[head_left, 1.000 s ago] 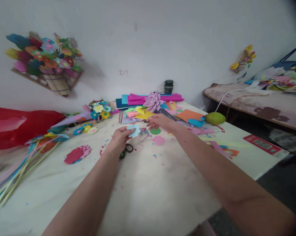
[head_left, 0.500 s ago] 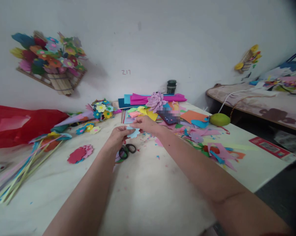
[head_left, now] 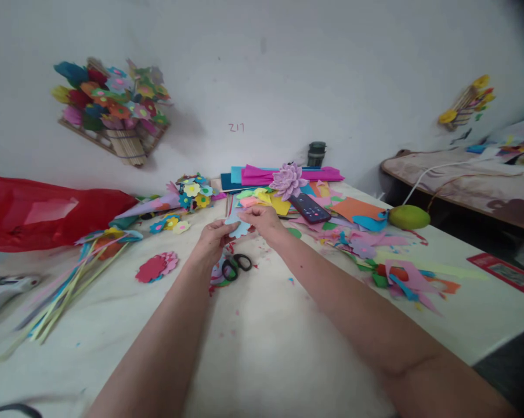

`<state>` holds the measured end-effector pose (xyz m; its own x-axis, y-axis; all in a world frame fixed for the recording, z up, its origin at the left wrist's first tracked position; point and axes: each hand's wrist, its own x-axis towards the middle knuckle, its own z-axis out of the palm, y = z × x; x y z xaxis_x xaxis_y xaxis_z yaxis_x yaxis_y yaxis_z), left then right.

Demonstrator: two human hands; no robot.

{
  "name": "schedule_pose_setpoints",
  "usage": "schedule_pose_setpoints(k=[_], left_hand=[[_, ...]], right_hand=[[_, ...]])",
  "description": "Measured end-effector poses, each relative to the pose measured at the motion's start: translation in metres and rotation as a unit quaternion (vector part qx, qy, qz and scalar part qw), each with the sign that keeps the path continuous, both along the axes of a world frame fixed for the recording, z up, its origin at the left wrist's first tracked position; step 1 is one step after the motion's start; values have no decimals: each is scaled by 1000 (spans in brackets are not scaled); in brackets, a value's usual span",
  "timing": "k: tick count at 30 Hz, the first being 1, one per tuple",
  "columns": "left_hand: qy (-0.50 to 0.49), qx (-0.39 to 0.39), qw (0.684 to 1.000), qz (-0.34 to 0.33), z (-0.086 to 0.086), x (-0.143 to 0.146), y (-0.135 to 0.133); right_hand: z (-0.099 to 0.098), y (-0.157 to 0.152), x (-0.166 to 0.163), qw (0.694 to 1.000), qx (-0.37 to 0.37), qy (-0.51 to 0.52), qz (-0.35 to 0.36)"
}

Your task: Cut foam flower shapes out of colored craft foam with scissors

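Note:
Between my two hands is a light blue cutout (head_left: 239, 230) with a scalloped, flower-like edge. My left hand (head_left: 214, 237) pinches its left side, thumb on top. At its upper right edge, the fingertips of my right hand (head_left: 264, 219) are closed on it. Just below the hands lie black-handled scissors (head_left: 237, 266), their blades hidden by scraps and my left hand. To the left of my left hand rests a stack of red and pink flower cutouts (head_left: 154, 269).
A phone (head_left: 309, 208), a lilac flower (head_left: 288, 180) and coloured sheets (head_left: 351, 209) lie behind my right hand. At left are pale strips (head_left: 76, 287), a red bag (head_left: 55, 212) and a glue-gun-like white tool (head_left: 9, 291). A green-yellow oval object (head_left: 409, 217) sits right.
My view has turned a little left, so the table things appear farther right. Both hands keep hold of the light blue cutout, which now shows more of its face.

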<state>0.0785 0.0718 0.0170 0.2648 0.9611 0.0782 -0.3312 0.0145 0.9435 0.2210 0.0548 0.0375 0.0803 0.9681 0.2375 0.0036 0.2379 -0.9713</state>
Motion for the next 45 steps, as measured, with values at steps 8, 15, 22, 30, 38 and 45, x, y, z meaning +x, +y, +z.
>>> schedule_pose_setpoints(k=[8,15,22,30,38,45], left_hand=[[7,12,1000,1,-4,3,-3],[7,55,993,105,1,-1,0],[-24,61,986,151,1,-5,5],[-39,47,985,161,-2,-6,8],[-56,35,982,179,-3,-9,11],[-82,14,982,172,-1,-10,9]], right_hand=[[-4,-8,-5,999,-24,35,-27],[-13,-5,3,993,-55,-69,-81],[-5,-40,-22,834,15,-550,54],[-3,-62,-51,721,18,-690,62],[4,-48,-28,796,-15,-603,39],[3,-21,5,944,-125,-304,-6]])
